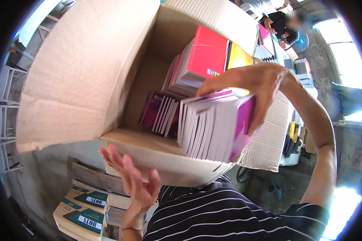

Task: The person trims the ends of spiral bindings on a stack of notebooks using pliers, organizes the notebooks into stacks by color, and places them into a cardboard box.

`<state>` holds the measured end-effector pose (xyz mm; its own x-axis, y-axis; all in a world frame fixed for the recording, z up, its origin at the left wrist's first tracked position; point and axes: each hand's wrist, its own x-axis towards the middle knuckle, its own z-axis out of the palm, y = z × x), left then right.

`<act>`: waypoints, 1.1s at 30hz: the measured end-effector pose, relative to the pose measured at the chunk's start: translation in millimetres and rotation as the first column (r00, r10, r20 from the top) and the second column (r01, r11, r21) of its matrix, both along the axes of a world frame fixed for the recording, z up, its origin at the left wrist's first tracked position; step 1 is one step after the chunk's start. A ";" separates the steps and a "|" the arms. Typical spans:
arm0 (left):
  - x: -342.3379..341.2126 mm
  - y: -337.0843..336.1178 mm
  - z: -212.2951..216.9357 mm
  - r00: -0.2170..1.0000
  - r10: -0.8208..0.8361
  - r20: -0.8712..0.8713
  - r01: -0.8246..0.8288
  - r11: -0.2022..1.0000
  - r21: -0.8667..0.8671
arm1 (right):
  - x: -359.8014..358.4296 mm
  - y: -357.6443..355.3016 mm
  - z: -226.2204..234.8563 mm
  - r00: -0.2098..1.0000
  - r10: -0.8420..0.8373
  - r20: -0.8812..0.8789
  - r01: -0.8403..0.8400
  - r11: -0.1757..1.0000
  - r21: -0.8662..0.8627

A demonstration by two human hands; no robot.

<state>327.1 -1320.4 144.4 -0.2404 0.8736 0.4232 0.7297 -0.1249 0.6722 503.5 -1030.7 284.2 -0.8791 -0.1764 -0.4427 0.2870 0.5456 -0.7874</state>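
My right hand (256, 86) grips a thick stack of purple-covered notebooks (209, 126) from above, thumb on one side and fingers on the other. The stack is tilted and slightly blurred, at the near right corner of an open cardboard box (128, 141). Inside the box, red spiral notebooks (207, 54) are piled high, with a yellow notebook (240, 57) beside them. Lower down in the box lie dark purple notebooks (159, 113), partly hidden by the held stack. My left hand (134, 178) hovers outside the box's near wall, fingers apart, holding nothing.
Wide box flaps (80, 76) spread out to the left and right. Two green-and-tan cartons (82, 213) rest on a wooden bench at lower left. More spiral notebooks (303, 70) are stacked at upper right, near a seated person (283, 30). A fan (273, 188) stands at lower right.
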 end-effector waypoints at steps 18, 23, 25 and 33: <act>196.8 63.9 103.9 0.265 -0.331 0.906 0.404 0.891 0.208 | 173.3 -128.9 37.8 0.362 -0.910 0.201 0.718 0.135 -0.683; 276.2 75.1 131.2 0.245 -0.459 0.854 0.493 0.817 0.298 | 270.5 -147.9 48.7 0.261 -0.963 0.061 0.655 0.131 -0.744; 304.2 78.0 140.3 0.216 -0.467 0.857 0.557 0.780 0.285 | 312.3 -156.0 39.1 0.178 -0.978 0.106 0.572 0.015 -0.820; 366.3 75.1 79.6 0.428 -0.557 0.712 0.819 0.572 -0.046 | 452.2 -160.9 -72.1 -0.564 -0.739 0.369 0.213 -0.562 -0.799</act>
